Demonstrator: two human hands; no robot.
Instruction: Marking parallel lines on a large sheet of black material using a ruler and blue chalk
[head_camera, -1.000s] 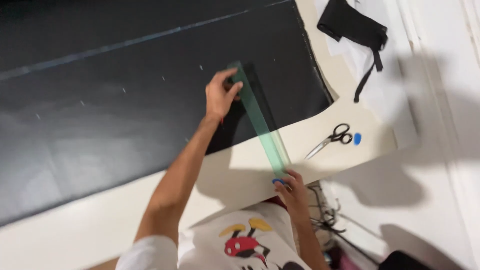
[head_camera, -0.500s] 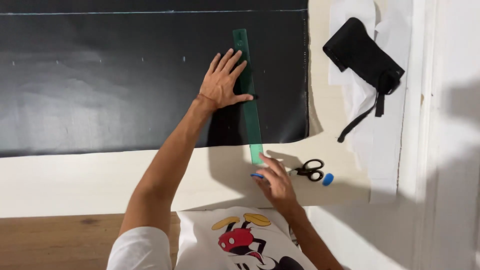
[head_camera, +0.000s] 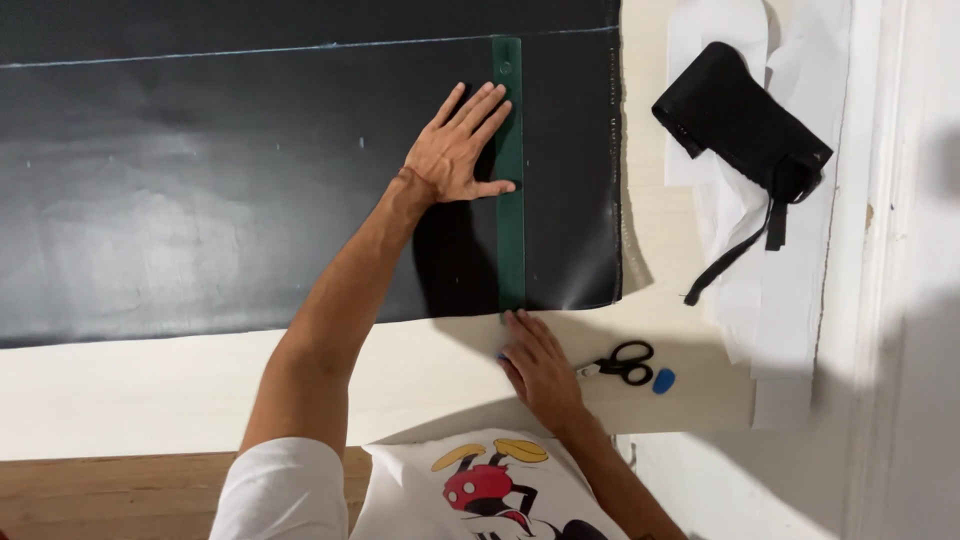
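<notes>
Scissors (head_camera: 620, 362) and a blue chalk (head_camera: 663, 381) lie on the table (head_camera: 150, 390) just right of the right hand (head_camera: 538, 365), which rests flat at the green ruler's (head_camera: 510, 230) near end, while the outstretched left hand (head_camera: 457, 152), fingers spread, presses that ruler onto the black sheet (head_camera: 200, 180).

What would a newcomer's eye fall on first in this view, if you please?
A big black sheet covers the pale table. The left hand lies flat on a green ruler standing straight across the sheet, and the right hand rests at the ruler's near end. Black scissors lie just right of that hand.
</notes>
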